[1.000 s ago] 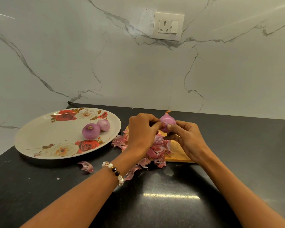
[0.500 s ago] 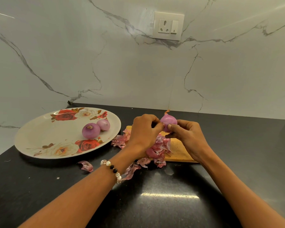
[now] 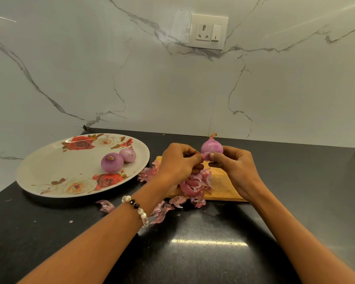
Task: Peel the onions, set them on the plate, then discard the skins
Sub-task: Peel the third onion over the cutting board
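The onion sits at frame centre, stem tip up, gripped by the right hand. The left hand pinches loose skin at its lower-left edge, above the cutting board.

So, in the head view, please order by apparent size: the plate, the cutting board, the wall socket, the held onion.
1. plate
2. cutting board, partly covered
3. wall socket
4. held onion; it sits nearer the camera than the socket, so true size stays unsure.
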`<state>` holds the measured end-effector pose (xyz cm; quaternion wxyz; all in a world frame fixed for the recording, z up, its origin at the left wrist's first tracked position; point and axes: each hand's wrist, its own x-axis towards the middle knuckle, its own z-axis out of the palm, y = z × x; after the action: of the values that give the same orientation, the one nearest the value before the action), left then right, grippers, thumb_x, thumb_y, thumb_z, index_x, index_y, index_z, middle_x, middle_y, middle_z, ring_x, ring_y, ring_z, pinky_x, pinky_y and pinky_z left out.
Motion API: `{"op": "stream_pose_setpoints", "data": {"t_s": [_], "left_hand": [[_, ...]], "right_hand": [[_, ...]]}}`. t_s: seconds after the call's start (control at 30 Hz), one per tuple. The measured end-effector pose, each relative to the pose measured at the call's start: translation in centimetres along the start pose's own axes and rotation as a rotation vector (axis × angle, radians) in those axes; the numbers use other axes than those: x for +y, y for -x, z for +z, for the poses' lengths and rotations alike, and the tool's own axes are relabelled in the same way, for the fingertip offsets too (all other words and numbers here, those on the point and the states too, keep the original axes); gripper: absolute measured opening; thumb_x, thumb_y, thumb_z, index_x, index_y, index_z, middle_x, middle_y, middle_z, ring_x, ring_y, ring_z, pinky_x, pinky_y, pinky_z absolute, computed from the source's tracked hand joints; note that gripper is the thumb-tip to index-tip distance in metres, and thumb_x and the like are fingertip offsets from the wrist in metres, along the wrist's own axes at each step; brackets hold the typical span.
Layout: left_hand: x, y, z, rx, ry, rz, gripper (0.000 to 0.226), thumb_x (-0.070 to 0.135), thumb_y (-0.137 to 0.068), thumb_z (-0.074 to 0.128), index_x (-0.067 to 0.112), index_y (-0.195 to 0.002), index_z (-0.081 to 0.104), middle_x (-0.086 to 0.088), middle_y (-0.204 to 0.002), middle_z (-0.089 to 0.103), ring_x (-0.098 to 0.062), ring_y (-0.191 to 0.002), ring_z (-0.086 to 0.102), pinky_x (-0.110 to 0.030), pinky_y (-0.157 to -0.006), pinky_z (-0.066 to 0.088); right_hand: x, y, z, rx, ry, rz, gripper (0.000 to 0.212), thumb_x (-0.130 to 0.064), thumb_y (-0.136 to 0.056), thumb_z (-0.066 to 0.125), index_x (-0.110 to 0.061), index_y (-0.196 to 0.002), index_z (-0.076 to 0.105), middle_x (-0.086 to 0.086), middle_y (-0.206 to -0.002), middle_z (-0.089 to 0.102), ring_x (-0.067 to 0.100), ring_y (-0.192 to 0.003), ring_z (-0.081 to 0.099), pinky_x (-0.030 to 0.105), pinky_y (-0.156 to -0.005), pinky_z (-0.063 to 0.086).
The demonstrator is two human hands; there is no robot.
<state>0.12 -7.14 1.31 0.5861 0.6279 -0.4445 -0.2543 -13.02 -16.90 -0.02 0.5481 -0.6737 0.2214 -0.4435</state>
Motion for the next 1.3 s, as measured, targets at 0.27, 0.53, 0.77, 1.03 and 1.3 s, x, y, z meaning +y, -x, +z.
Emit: {"op": "stream_pose_setpoints", "data": {"t_s": [0.27, 0.53, 0.77, 1.03, 1.3], "left_hand": [[1.1, 0.5, -0.4, -0.013, 0.430, -0.183, 0.029, 0.019, -0.080, 0.072, -0.003, -0.097, 0.065, -0.019, -0.086, 0.072, -0.028, -0.076, 0.073, -0.033, -0.064, 0.061], [0.7, 0.4, -0.8, 0.055, 0.411, -0.177, 0.023, 0.003, -0.076, 0.074, -0.001, -0.097, 0.066, -0.014, -0.084, 0.071, -0.022, -0.069, 0.073, -0.027, -0.058, 0.059], [0.3, -0.1, -0.7, 0.037, 0.370, -0.143, 0.027, -0.003, -0.079, 0.072, 0.003, -0.104, 0.066, -0.015, -0.098, 0.071, -0.027, -0.087, 0.071, -0.035, -0.072, 0.061], [0.3, -0.4, -0.3, 0.017, 0.397, -0.150, 0.019, -0.003, -0.084, 0.066, 0.006, -0.101, 0.066, -0.017, -0.099, 0.069, -0.030, -0.091, 0.069, -0.036, -0.075, 0.060], [0.4, -0.1, -0.2, -0.038, 0.420, -0.144, 0.052, 0.023, -0.066, 0.076, 0.000, -0.111, 0.064, -0.016, -0.101, 0.071, -0.028, -0.086, 0.072, -0.038, -0.073, 0.060]], "right_hand": [[0.2, -0.2, -0.1, -0.029, 0.047, -0.056, 0.047, 0.000, -0.072, 0.081, -0.019, -0.113, 0.065, 0.007, -0.107, 0.071, 0.020, -0.097, 0.070, 0.027, -0.081, 0.057], [0.1, -0.1, -0.2, -0.102, 0.035, -0.040, 0.053, -0.013, -0.064, 0.082, -0.021, -0.113, 0.064, 0.008, -0.112, 0.070, 0.022, -0.101, 0.069, 0.029, -0.085, 0.057], [-0.2, -0.1, 0.2, -0.066, -0.212, 0.061, 0.022, 0.000, -0.085, 0.066, -0.006, -0.105, 0.066, 0.009, -0.098, 0.072, 0.023, -0.086, 0.071, 0.030, -0.072, 0.059], [0.0, -0.1, 0.5, 0.000, -0.295, 0.097, 0.026, -0.005, -0.089, 0.060, -0.010, -0.071, 0.078, 0.011, -0.085, 0.070, 0.028, -0.084, 0.062, 0.036, -0.072, 0.059], [0.2, -0.2, 0.0, -0.072, 0.026, -0.046, 0.026, -0.015, -0.084, 0.072, -0.014, -0.109, 0.068, 0.008, -0.098, 0.074, 0.018, -0.082, 0.068, 0.027, -0.067, 0.055]]}}
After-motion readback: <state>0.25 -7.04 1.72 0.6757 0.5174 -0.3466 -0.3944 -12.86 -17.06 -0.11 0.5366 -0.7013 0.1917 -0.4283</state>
